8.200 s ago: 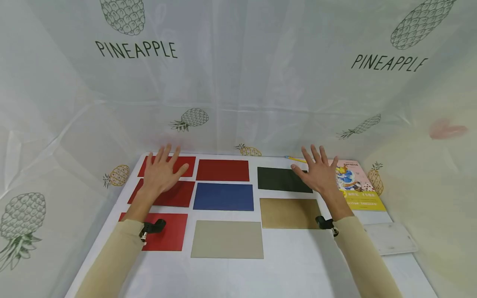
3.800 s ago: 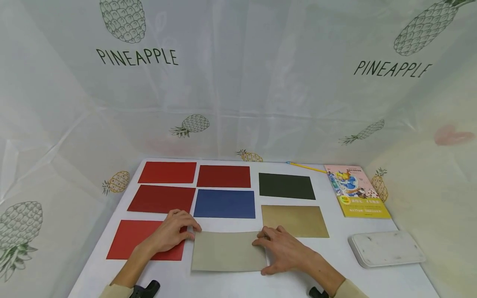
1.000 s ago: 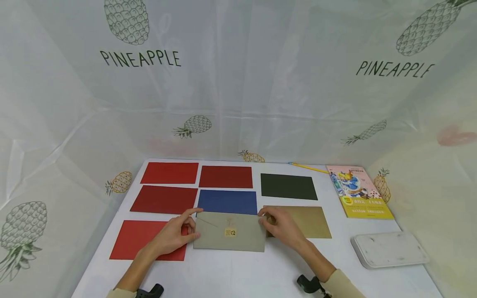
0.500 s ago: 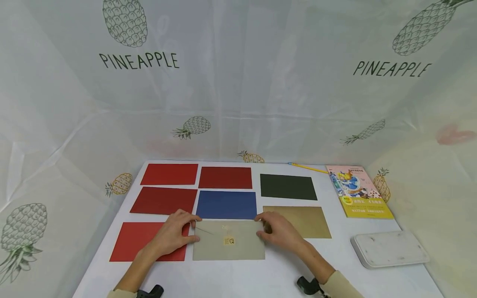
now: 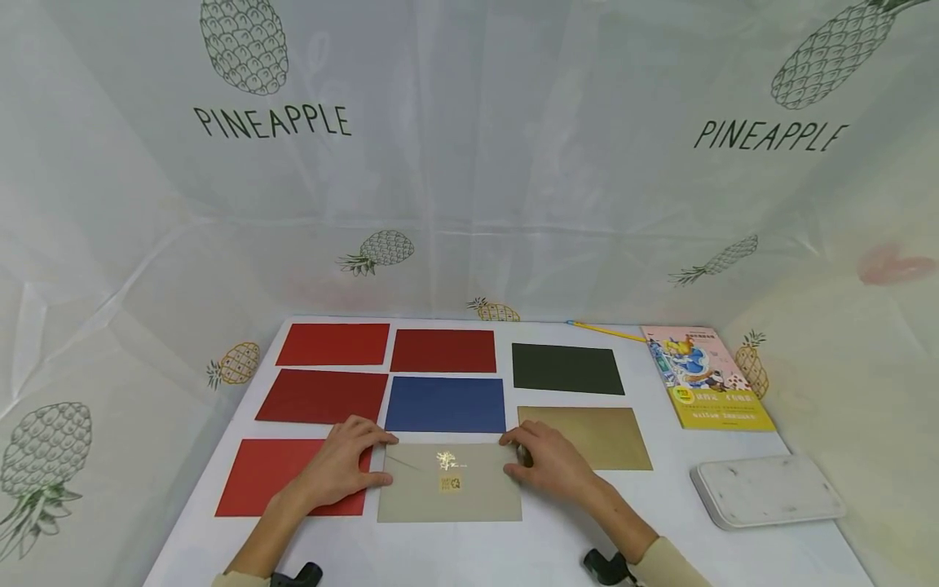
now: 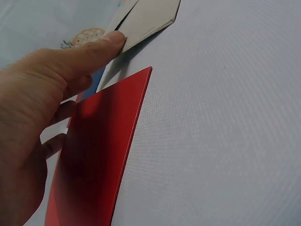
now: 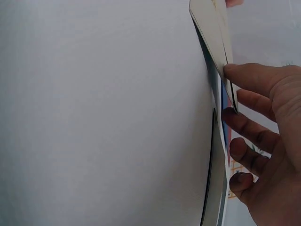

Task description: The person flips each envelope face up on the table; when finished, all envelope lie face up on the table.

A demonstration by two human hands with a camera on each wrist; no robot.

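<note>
A beige folded card (image 5: pixel 449 504) with a gold emblem and small gold square is at the middle front of the white table. My left hand (image 5: pixel 339 456) pinches its left side near the far corner, thumb on the face in the left wrist view (image 6: pixel 120 37). My right hand (image 5: pixel 557 463) pinches the right side, thumb in front and fingers behind in the right wrist view. Both wrist views show the card's near edge (image 7: pixel 211 42) lifted off the table. Layers show at one corner. Beneath my left hand lies a bright red card (image 5: pixel 267 481).
A blue card (image 5: pixel 445 403) lies just beyond, dark red cards (image 5: pixel 443 350) (image 5: pixel 323 395) and a red card (image 5: pixel 333 344) behind and left. Gold (image 5: pixel 605 439) and dark green (image 5: pixel 567 368) cards lie right. Farther right are a pencil (image 5: pixel 605 329), a book (image 5: pixel 707 379) and a white slab (image 5: pixel 766 489).
The beige card's plain face showed several seconds ago; now its gold-marked face is up. Over the last second both hands brought it nearer, uncovering the blue card.
</note>
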